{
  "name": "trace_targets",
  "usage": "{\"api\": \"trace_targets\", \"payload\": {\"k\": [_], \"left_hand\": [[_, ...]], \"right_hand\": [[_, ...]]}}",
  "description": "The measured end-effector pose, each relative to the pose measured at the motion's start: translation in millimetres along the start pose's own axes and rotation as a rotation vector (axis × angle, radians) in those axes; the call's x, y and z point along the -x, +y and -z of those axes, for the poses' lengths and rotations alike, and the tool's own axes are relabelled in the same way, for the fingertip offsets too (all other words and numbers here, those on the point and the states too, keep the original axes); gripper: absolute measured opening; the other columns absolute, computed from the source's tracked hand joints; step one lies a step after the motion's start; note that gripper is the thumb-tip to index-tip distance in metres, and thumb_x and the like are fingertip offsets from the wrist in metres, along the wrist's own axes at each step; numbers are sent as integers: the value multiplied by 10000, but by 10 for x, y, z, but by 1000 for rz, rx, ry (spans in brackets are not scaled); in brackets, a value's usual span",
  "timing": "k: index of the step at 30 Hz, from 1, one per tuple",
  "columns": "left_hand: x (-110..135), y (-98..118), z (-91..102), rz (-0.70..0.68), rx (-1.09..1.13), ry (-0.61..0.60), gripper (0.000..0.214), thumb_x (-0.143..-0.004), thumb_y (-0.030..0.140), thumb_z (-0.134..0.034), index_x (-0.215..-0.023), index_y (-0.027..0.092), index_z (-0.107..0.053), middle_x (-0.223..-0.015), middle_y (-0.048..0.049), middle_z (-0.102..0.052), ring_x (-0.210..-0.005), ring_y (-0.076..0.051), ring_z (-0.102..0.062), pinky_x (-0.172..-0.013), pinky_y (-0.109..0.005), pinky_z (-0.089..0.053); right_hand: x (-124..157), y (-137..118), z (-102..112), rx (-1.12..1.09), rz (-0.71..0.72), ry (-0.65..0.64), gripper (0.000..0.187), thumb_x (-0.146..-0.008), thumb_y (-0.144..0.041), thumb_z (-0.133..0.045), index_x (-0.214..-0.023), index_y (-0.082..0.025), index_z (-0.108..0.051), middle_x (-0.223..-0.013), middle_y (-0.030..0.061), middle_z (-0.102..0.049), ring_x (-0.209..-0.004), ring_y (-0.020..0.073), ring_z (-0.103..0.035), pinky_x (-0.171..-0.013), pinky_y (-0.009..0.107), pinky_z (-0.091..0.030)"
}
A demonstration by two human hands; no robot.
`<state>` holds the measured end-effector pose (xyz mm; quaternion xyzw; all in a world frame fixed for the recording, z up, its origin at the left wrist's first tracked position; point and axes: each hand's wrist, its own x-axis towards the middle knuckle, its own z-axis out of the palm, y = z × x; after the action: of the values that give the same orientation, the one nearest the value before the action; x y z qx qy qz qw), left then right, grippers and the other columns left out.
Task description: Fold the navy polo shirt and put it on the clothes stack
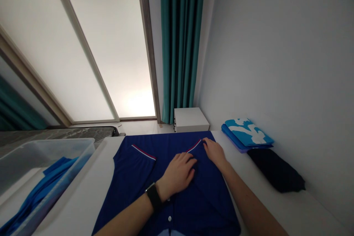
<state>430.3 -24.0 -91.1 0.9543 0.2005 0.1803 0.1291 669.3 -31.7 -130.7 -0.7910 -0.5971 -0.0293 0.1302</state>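
A dark blue polo shirt (138, 177) lies spread on the white table (85, 195), buttons toward me, its sleeves trimmed in red and white. My left hand (178, 173), with a black watch on the wrist, rests flat on the middle of the shirt, fingers stretched out. My right hand (214, 152) lies on the right sleeve, which is folded inward, with its fingers by the striped cuff (194, 146). The other sleeve (135, 166) lies folded in on the left.
A clear plastic bin (41, 162) holding blue cloth stands at the left. Folded blue-and-white clothes (247, 132) and a folded black garment (276, 171) lie along the right wall. A white cabinet (190, 119), teal curtain and frosted glass doors are beyond.
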Motion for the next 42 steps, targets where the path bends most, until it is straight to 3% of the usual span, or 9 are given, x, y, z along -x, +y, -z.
{"api": "trace_targets", "payload": {"k": [2, 6, 11, 20, 30, 42], "left_hand": [[43, 142, -80, -59, -20, -40, 464, -920, 376, -516, -1366, 254, -484, -1429, -92, -483, -1326, -279, -418, -1117, -440, -310], [110, 163, -235, 5, -47, -98, 560, -935, 483, -472, -1433, 230, -428, -1525, -116, -389, -1418, -292, -323, -1162, -470, -254], [161, 75, -278, -22, -40, -94, 550, -953, 469, -450, -1454, 246, -406, -1543, -86, -372, -1434, -256, -305, -1192, -446, -200], [171, 131, -234, -49, -42, -81, 564, -956, 466, -443, -1472, 248, -378, -1542, -84, -375, -1435, -258, -304, -1198, -462, -180], [185, 164, -258, -39, -17, -129, 567, -964, 490, -420, -1475, 248, -372, -1558, -90, -342, -1447, -249, -280, -1179, -438, -239], [168, 89, -347, -72, -64, -135, 568, -966, 440, -452, -1494, 272, -326, -1582, -67, -288, -1456, -251, -256, -1180, -453, -242]], "right_hand": [[4, 5, -18, -7, -2, 10, 228, -970, -208, -419, -1124, -216, -586, -1082, 75, -700, -980, 195, -659, -813, 292, -434], [7, 22, -44, -20, 0, 24, 225, -968, -213, -420, -1105, -210, -599, -1086, 73, -698, -983, 199, -657, -818, 297, -436], [10, 37, -55, -36, 4, 34, 236, -964, -211, -416, -1089, -213, -616, -1094, 76, -698, -985, 202, -658, -824, 300, -442], [-31, 193, -88, -105, 65, 0, 282, -953, -176, -386, -1097, -196, -627, -1092, 80, -707, -1013, 196, -659, -878, 306, -451], [-31, 257, -83, -116, 71, 24, 274, -954, -227, -412, -1125, -192, -623, -1123, 89, -699, -1024, 220, -630, -861, 339, -405], [92, 562, 38, -104, 11, 95, 321, -958, -288, -372, -1066, -256, -673, -863, 39, -710, -908, 211, -592, -856, 363, -335]]}}
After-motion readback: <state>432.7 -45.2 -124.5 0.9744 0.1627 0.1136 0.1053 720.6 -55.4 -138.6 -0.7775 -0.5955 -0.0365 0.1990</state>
